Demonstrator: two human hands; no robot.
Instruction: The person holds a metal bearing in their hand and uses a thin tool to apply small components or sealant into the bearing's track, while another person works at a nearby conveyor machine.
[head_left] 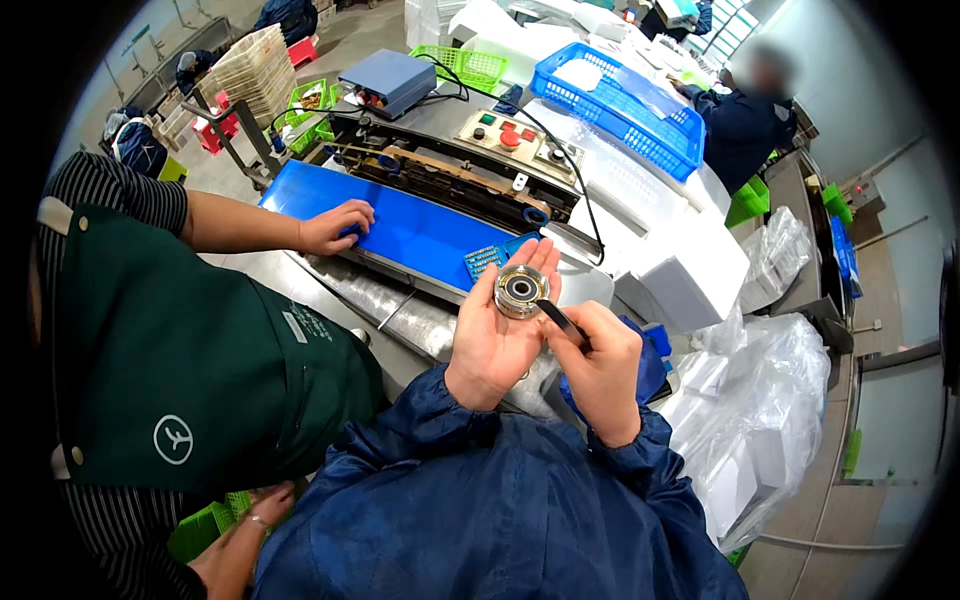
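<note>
**Left hand cradles bearing, right hand works a dark tool at it**

Left hand (497, 335) palm up, fingers loosely curled, grasping a round metal bearing (520, 291) that sits on the fingers above the palm. Right hand (603, 368) clenched around a thin dark tool (560, 321), tip touching the bearing's lower right edge. Both sleeves blue. Just behind: blue conveyor belt (420, 228) of a sealing machine with a control panel (513, 140). A co-worker's hand (335, 227) in a green apron rests on the belt's left end. Blue basket (620, 105) further back; clear plastic bags (760, 400) at right.
</note>
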